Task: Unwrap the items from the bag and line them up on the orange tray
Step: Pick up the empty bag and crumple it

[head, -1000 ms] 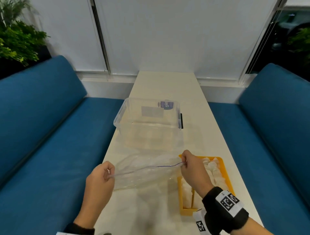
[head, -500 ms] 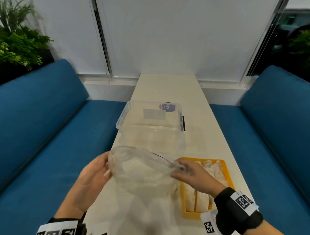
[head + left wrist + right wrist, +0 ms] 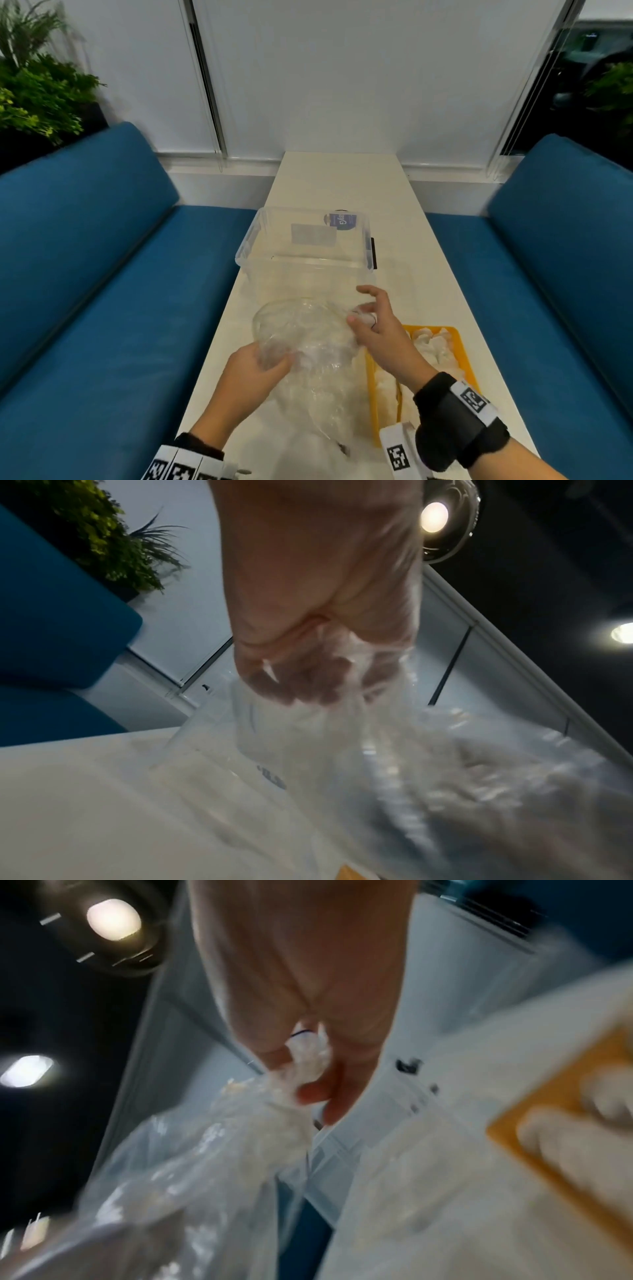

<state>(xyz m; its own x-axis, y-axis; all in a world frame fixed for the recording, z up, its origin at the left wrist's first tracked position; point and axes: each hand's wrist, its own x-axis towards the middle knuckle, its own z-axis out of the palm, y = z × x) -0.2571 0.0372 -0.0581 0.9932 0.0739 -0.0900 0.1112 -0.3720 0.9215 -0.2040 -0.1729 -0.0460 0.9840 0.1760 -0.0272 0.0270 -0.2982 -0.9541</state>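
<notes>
A clear plastic bag hangs crumpled between both hands above the white table. My left hand grips its lower left side, fingers curled into the film, seen through the bag in the left wrist view, where the left hand is blurred. My right hand pinches the bunched upper right edge; the right hand shows this pinch on the bag. The orange tray sits at the near right with several white wrapped items lying in it, partly behind my right wrist.
A clear plastic storage box stands on the table just beyond the bag. Blue benches run along both sides of the narrow table. A plant stands at the far left.
The bag was stretched flat between the hands, then lifted and opened up. Now it is crumpled, with the left hand lower and gripping its side and the right hand bunching the top edge.
</notes>
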